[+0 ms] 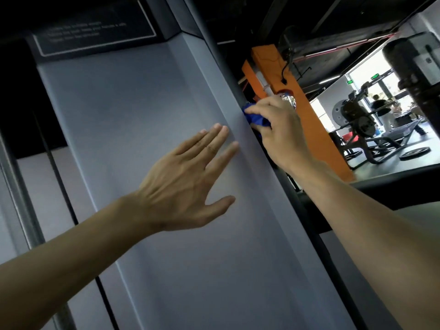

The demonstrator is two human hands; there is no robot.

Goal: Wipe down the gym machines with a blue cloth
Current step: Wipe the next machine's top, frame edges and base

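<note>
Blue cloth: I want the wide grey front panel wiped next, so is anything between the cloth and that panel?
Mostly clear. The right hand grips the blue cloth at the grey panel's right edge. Only the left hand, spread flat against the panel just left of the cloth, lies in the way.

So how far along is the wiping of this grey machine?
Nothing shows clearly as finished: the grey panel looks clean, but no wipe marks tell. In hand: the right hand presses the blue cloth against the panel's right edge, while the left hand rests flat on the front. Left: probably the lower edge, and the machines in the background.
</note>
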